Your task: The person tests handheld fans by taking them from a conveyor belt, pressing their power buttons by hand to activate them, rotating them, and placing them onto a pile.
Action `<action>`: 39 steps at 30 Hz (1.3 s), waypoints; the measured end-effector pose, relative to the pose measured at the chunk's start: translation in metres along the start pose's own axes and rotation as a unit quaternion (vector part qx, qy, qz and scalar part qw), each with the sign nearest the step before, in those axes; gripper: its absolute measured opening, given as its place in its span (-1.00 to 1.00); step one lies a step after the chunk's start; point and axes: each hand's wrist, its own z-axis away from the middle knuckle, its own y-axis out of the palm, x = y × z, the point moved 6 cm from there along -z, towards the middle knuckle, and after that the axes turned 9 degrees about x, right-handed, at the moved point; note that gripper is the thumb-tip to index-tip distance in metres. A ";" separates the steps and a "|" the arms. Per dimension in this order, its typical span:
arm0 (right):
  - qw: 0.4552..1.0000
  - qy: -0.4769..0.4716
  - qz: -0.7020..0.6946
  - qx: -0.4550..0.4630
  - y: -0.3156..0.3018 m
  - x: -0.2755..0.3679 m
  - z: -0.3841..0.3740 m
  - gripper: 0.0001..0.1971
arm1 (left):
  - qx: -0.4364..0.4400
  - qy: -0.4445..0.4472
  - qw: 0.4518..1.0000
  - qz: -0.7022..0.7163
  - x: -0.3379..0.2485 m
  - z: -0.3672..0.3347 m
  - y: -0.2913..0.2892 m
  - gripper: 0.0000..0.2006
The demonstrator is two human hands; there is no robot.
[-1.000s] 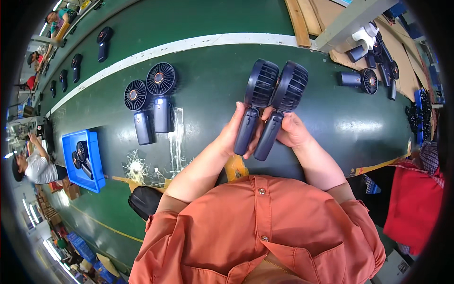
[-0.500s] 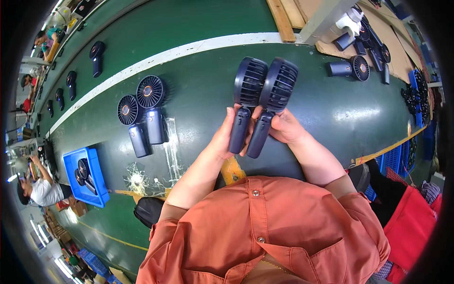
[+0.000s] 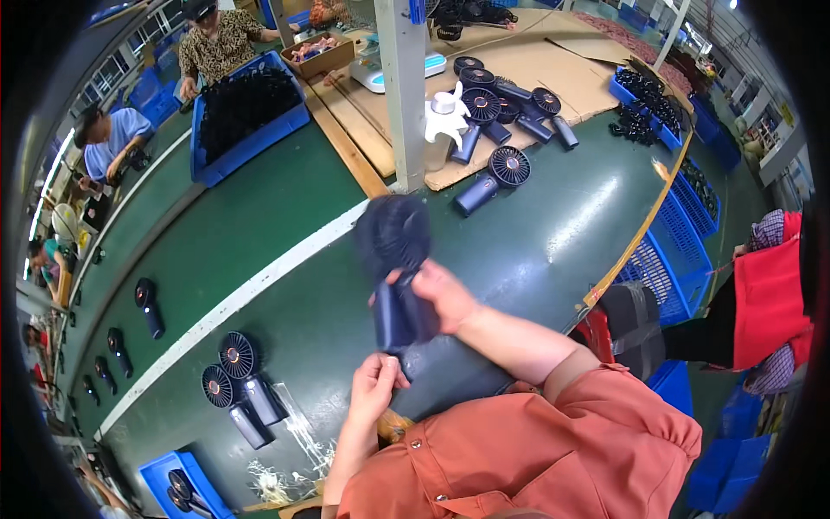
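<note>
Your right hand (image 3: pixel 441 294) has its grip clenched on the handles of two dark handheld fans (image 3: pixel 393 259), raised above the green counter (image 3: pixel 285 285). Your left hand (image 3: pixel 373 387), nearer you, pinches their lower end. Two more fans (image 3: pixel 242 381) lie left.

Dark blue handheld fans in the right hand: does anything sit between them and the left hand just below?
Nothing visible does. The right hand holds the blurred dark blue handheld fans above the green table; the left hand sits just beneath the handles with no object between.
</note>
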 end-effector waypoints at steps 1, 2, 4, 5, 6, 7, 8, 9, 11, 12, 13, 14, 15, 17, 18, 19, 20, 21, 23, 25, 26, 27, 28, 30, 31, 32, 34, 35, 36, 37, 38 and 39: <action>0.998 -0.021 0.019 -0.057 -0.010 0.025 0.005 -0.73 | -0.032 0.021 0.996 -0.079 -0.019 0.008 0.000 -0.88; 0.990 -0.087 0.078 -0.082 -0.012 0.058 0.010 -0.74 | -0.042 0.061 0.993 -0.090 -0.034 0.017 -0.005 -0.89; 0.940 -0.144 0.240 -0.197 -0.053 0.119 0.027 -0.77 | -0.100 0.101 0.984 -0.104 -0.063 0.042 -0.026 -0.89; 0.904 -0.118 0.308 -0.272 -0.061 0.150 0.033 -0.76 | -0.190 0.114 0.958 -0.184 -0.072 0.061 -0.048 -0.90; 0.841 -0.145 0.387 -0.349 -0.086 0.181 0.043 -0.68 | -0.251 0.146 0.902 -0.319 -0.076 0.078 -0.077 -0.90; 0.777 -0.118 0.496 -0.370 -0.108 0.213 0.051 -0.60 | -0.302 0.176 0.830 -0.434 -0.098 0.096 -0.086 -0.90; 0.692 -0.087 0.600 -0.391 -0.118 0.237 0.060 -0.54 | -0.337 0.154 0.786 -0.494 -0.105 0.115 -0.101 -0.90; 0.646 -0.059 0.627 -0.432 -0.151 0.260 0.072 -0.53 | -0.389 0.128 0.716 -0.565 -0.106 0.131 -0.114 -0.86; 0.637 -0.021 0.641 -0.428 -0.180 0.288 0.089 -0.53 | -0.455 0.062 0.632 -0.624 -0.092 0.154 -0.142 -0.67; 0.638 -0.043 0.649 -0.412 -0.203 0.303 0.099 -0.55 | -0.456 0.063 0.623 -0.633 -0.088 0.157 -0.153 -0.60; 0.659 -0.050 0.634 -0.402 -0.225 0.316 0.108 -0.58 | -0.455 0.035 0.621 -0.638 -0.085 0.160 -0.159 -0.56; 0.621 -0.085 0.668 -0.400 -0.238 0.328 0.116 -0.58 | -0.462 0.018 0.619 -0.635 -0.082 0.158 -0.161 -0.54; 0.580 -0.127 0.698 -0.402 -0.240 0.335 0.112 -0.59 | -0.461 0.021 0.617 -0.637 -0.079 0.158 -0.164 -0.52; 0.629 -0.123 0.695 -0.326 -0.212 0.302 0.065 -0.59 | -0.464 -0.013 0.634 -0.618 -0.073 0.157 -0.164 -0.49; 0.659 -0.124 0.689 -0.275 -0.178 0.276 0.048 -0.59 | -0.464 -0.023 0.620 -0.633 -0.070 0.158 -0.165 -0.48; 0.689 -0.075 0.676 -0.251 -0.138 0.240 0.028 -0.63 | -0.457 -0.028 0.608 -0.649 -0.066 0.154 -0.165 -0.48; 0.755 -0.056 0.629 -0.180 -0.100 0.199 0.010 -0.65 | -0.452 -0.022 0.621 -0.640 -0.065 0.148 -0.162 -0.46; 0.740 -0.026 0.664 -0.105 -0.067 0.162 -0.002 -0.68 | -0.440 -0.023 0.626 -0.643 -0.065 0.139 -0.154 -0.47; 0.777 0.058 0.626 0.010 -0.003 0.075 -0.016 -0.74 | -0.394 -0.023 0.629 -0.669 -0.065 0.119 -0.129 -0.51; 0.612 0.013 0.764 0.202 0.068 0.006 -0.017 -0.61 | -0.366 0.007 0.663 -0.653 -0.069 0.098 -0.092 -0.56; 0.545 -0.005 0.803 0.241 0.082 -0.024 -0.015 -0.54 | -0.350 0.002 0.663 -0.662 -0.070 0.092 -0.078 -0.61; 0.531 -0.001 0.811 0.244 0.083 -0.046 -0.015 -0.51 | -0.332 0.001 0.662 -0.672 -0.070 0.085 -0.068 -0.65; 0.530 0.012 0.813 0.241 0.083 -0.060 -0.016 -0.50 | -0.322 0.007 0.668 -0.671 -0.067 0.081 -0.067 -0.65; 0.472 -0.028 0.857 0.207 0.077 -0.066 -0.016 -0.52 | -0.296 0.063 0.694 -0.654 -0.061 0.079 -0.069 -0.67; 0.456 -0.051 0.868 0.188 0.070 -0.067 -0.018 -0.55 | -0.291 0.066 0.695 -0.654 -0.059 0.079 -0.071 -0.67; 0.456 -0.050 0.870 0.182 0.057 -0.067 -0.021 -0.55 | -0.315 0.079 0.713 -0.621 -0.061 0.083 -0.077 -0.64; 0.485 -0.102 0.855 0.152 0.040 -0.055 -0.026 -0.60 | -0.359 0.081 0.711 -0.599 -0.062 0.092 -0.087 -0.47; 0.485 -0.101 0.856 0.149 0.036 -0.052 -0.030 -0.60 | -0.357 0.082 0.712 -0.600 -0.061 0.094 -0.092 -0.47; 0.517 -0.079 0.842 0.134 0.031 -0.047 -0.034 -0.60 | -0.361 0.044 0.716 -0.595 -0.059 0.095 -0.100 -0.45; 0.547 -0.057 0.826 0.119 0.030 -0.041 -0.039 -0.60 | -0.366 0.007 0.720 -0.590 -0.056 0.096 -0.106 -0.44; 0.549 -0.050 0.826 0.121 0.034 -0.036 -0.043 -0.49 | -0.373 0.029 0.708 -0.599 -0.059 0.095 -0.108 -0.43; 0.548 -0.050 0.826 0.119 0.035 -0.033 -0.045 -0.49 | -0.372 0.031 0.708 -0.600 -0.060 0.094 -0.112 -0.43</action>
